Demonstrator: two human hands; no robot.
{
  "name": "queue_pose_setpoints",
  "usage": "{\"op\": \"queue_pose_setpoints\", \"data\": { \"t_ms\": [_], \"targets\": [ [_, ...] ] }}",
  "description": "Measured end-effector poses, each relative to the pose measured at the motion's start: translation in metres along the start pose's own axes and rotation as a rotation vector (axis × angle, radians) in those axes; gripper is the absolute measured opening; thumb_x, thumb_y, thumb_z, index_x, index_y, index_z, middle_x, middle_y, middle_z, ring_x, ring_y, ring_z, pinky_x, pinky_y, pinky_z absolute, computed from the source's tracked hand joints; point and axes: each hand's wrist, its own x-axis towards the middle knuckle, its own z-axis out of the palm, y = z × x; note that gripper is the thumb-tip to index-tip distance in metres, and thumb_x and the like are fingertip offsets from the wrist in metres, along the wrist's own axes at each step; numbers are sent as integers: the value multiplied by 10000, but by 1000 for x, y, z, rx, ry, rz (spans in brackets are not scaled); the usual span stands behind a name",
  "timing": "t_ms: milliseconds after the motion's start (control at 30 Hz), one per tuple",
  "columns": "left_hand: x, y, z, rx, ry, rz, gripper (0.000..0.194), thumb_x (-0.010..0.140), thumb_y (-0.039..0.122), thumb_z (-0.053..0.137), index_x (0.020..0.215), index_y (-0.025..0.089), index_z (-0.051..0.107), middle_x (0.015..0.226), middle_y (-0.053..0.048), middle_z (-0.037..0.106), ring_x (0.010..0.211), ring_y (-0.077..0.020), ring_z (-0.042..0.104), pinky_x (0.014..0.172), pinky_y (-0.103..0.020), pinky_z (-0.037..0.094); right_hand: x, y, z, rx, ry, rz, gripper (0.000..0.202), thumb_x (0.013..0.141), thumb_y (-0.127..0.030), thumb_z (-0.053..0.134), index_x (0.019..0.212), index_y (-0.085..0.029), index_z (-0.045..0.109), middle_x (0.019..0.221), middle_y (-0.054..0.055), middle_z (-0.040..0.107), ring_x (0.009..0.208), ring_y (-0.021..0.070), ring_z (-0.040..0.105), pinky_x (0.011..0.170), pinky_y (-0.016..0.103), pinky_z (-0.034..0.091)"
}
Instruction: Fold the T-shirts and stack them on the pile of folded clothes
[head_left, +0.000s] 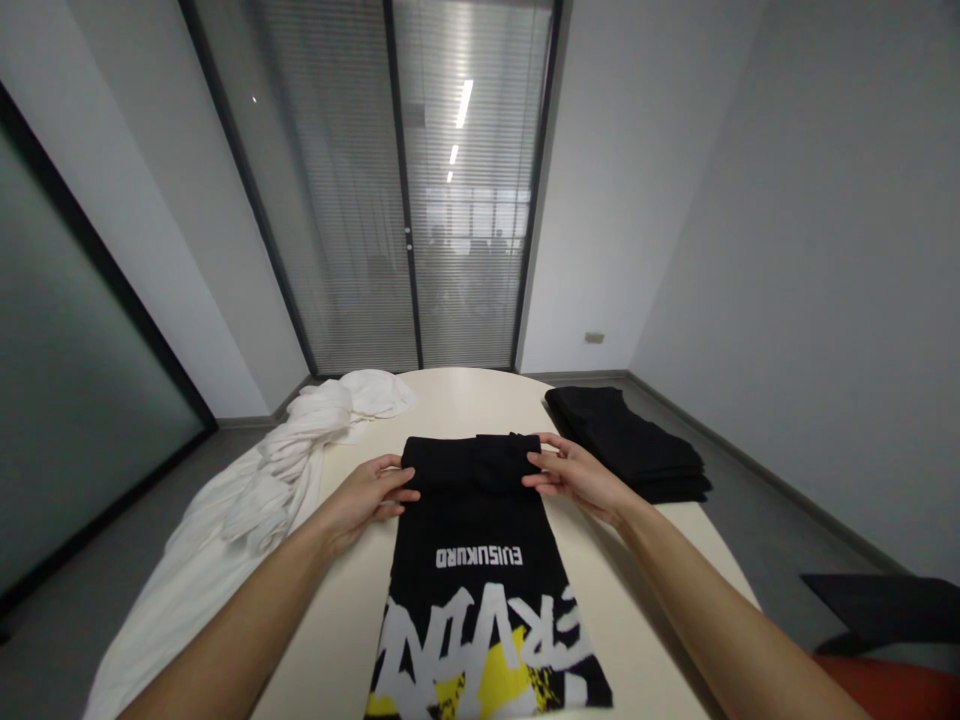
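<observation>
A black T-shirt (476, 515) with white lettering and a yellow-and-white print lies lengthwise on the table, folded into a narrow strip. Its far end is turned over into a thick band. At the left end of that band, my left hand (367, 500) pinches the cloth between thumb and fingers. My right hand (577, 475) holds the opposite end in the same way, its fingertips on top of the fold. The print reads upside down from here, and the shirt's near end runs out of the bottom of the view.
A pile of folded black garments (626, 435) sits at the table's right edge. Crumpled white cloth (262, 490) covers the left side and hangs down. The pale table (457, 395) has a rounded far end. A black-and-red chair (885, 680) stands at lower right.
</observation>
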Motion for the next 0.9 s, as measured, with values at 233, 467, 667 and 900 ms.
{"op": "queue_pose_setpoints", "data": {
  "t_ms": [233, 467, 667, 900],
  "targets": [
    [4, -3, -1, -31, 58, -83, 408, 755, 337, 818, 1070, 157, 633, 1096, -120, 695, 648, -119, 701, 336, -108, 322, -3, -4, 3, 16, -24, 6, 386, 800, -209, 785, 1104, -179, 548, 857, 14, 669, 714, 144, 740, 575, 154, 591],
    [8, -6, 0, -157, 7, -5, 391, 813, 219, 781, 1162, 144, 621, 1070, -136, 731, 795, -167, 739, 674, -210, 590, -3, -3, 3, 88, -150, -112, 385, 765, -225, 808, 1060, -194, 563, 971, 21, 665, 948, 207, 735, 798, 257, 606],
    [11, -7, 5, -228, 4, 282, 534, 788, 270, 804, 1252, 159, 565, 1063, -97, 733, 992, -192, 709, 909, -287, 553, 0, 1, 12, 72, -91, -285, 409, 705, -352, 845, 960, -205, 562, 1098, 46, 665, 1135, 242, 658, 981, 341, 522],
    [2, 1, -7, -142, -200, 117, 508, 746, 302, 824, 1205, 177, 645, 1197, -118, 703, 1106, -222, 664, 952, -311, 516, -14, -9, -4, -70, -371, -259, 352, 732, -344, 825, 826, -190, 523, 1262, 80, 620, 1130, 215, 626, 998, 395, 498]
  ]
}}
